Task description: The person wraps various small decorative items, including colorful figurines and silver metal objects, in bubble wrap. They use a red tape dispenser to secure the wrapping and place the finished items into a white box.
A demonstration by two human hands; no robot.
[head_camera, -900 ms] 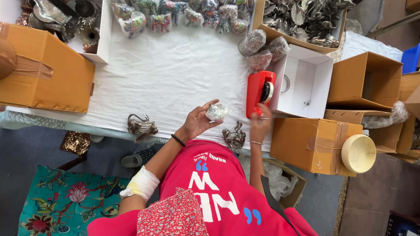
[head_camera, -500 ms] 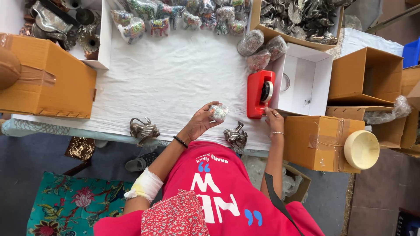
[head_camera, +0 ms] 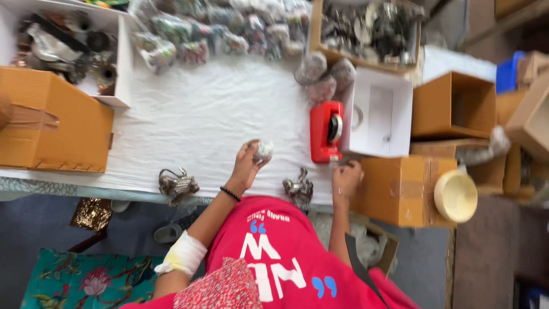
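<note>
My left hand [head_camera: 245,167] holds a small bubble-wrapped bundle [head_camera: 263,150] just above the white table cover [head_camera: 200,126]. My left forearm has a white bandage and the wrist a dark band. My right hand [head_camera: 346,178] rests with curled fingers at the table's near edge, just below the red tape dispenser [head_camera: 326,132]; I cannot tell whether it pinches tape. A small metal figurine [head_camera: 298,189] stands between my hands, and another metal figurine [head_camera: 178,184] stands left of my left hand.
An open white box [head_camera: 377,117] sits right of the dispenser. A taped cardboard box [head_camera: 400,189] with a cream bowl [head_camera: 456,196] is at my right. A brown carton [head_camera: 54,126] stands left. Wrapped bundles [head_camera: 217,34] and trays of metal pieces [head_camera: 366,26] line the back.
My right hand has come off the tape dispenser and drawn back to the table's near edge. My left hand keeps the wrapped bundle in about the same place.
</note>
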